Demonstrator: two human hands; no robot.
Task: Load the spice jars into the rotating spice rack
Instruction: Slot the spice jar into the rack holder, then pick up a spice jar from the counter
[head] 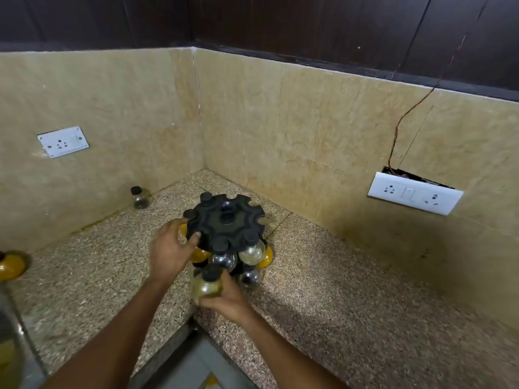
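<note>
The left hand (168, 249) rests on the rim of the black rotating spice rack (224, 220), its fingers (193, 237) curled over the top disc's edge, seemingly to steady or turn it. The right hand (227, 300) grips a jar of greenish spice (206, 286), fingers wrapped round its belly, holding it low against the front of the rack near the lower tier. Several jars already hang in the rack, amber and clear ones among them (some upper notches look vacant). One loose jar (140, 197) stands well apart by the left wall, and another amber jar (12, 266) sits at the left edge of the desk (337, 304). The risk, as I judge it: if the rack spins while the jar is half-seated, its neck could miss the slot and knock neighbouring jars loose, or the jar could slip.
</note>
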